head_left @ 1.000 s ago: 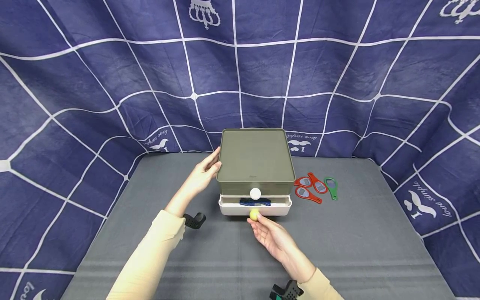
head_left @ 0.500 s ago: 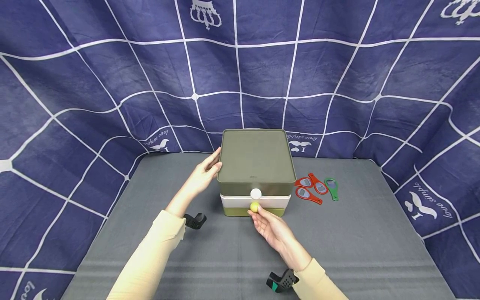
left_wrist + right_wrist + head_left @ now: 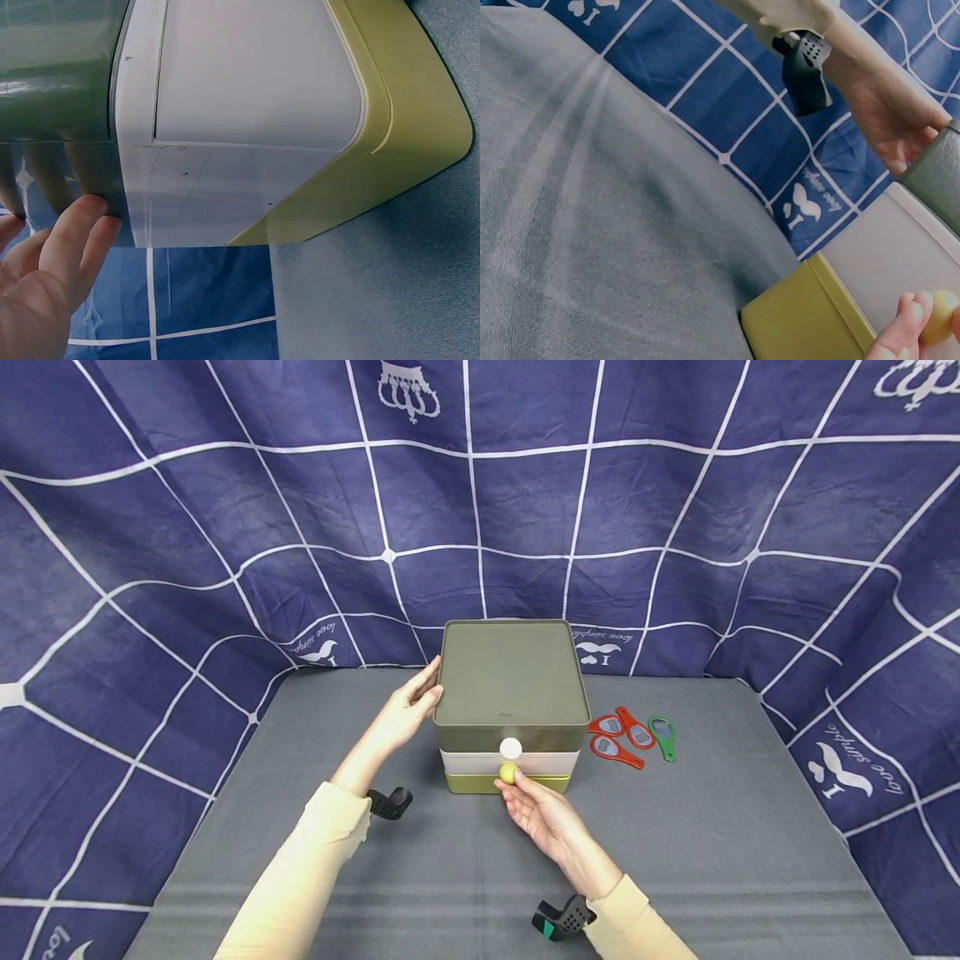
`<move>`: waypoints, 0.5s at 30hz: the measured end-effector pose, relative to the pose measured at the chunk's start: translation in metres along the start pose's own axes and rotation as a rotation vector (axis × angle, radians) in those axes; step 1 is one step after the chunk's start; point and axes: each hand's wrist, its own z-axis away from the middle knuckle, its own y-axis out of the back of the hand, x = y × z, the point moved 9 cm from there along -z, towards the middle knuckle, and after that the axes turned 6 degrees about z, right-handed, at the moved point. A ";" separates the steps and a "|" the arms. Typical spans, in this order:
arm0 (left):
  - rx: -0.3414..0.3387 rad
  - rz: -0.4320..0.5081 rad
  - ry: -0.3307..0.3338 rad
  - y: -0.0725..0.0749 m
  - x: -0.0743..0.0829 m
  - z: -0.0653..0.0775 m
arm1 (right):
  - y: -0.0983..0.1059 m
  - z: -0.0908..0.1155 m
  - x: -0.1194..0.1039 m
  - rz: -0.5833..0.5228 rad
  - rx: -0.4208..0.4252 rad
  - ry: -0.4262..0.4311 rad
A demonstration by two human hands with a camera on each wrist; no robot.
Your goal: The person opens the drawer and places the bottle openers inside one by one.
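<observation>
A small drawer box (image 3: 513, 672) with a dark green top tier, a white middle drawer (image 3: 472, 763) and a yellow-green base stands on the grey table. My right hand (image 3: 551, 831) pinches the yellow round knob (image 3: 939, 318) on the white drawer, which sits flush in the box. Above it, a white knob (image 3: 511, 748) marks the green tier. My left hand (image 3: 401, 714) rests its fingers against the green tier's left side; in the left wrist view its fingertips (image 3: 91, 204) touch that glossy wall.
Right of the box lie several red bottle-opener-shaped pieces (image 3: 617, 750) and a green one (image 3: 663, 737) on the grey cloth (image 3: 712, 827). A blue curtain (image 3: 525, 502) with white lines hangs behind and at both sides.
The white drawer has slid in from partly open to flush, hiding the dark blue item seen inside. My right hand moved slightly forward with the knob; the left hand stayed put.
</observation>
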 end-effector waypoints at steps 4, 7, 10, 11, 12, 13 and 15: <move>-0.001 -0.002 0.000 0.000 0.000 0.000 | 0.004 0.002 0.004 0.045 0.013 -0.005; -0.001 -0.002 -0.001 0.000 0.000 0.000 | 0.009 0.005 0.010 0.104 0.024 -0.009; -0.002 -0.004 -0.005 0.001 0.001 0.000 | 0.017 0.008 0.015 0.178 0.052 -0.008; -0.003 -0.006 -0.008 0.001 0.000 0.000 | 0.020 0.009 0.016 0.208 0.063 -0.004; -0.005 -0.007 -0.008 0.001 0.000 0.000 | 0.023 0.009 0.018 0.240 0.076 0.001; -0.006 -0.006 -0.008 0.001 0.000 0.000 | 0.026 0.010 0.019 0.272 0.090 0.006; -0.006 -0.006 -0.007 0.001 0.000 0.001 | 0.030 0.010 0.020 0.350 0.109 0.025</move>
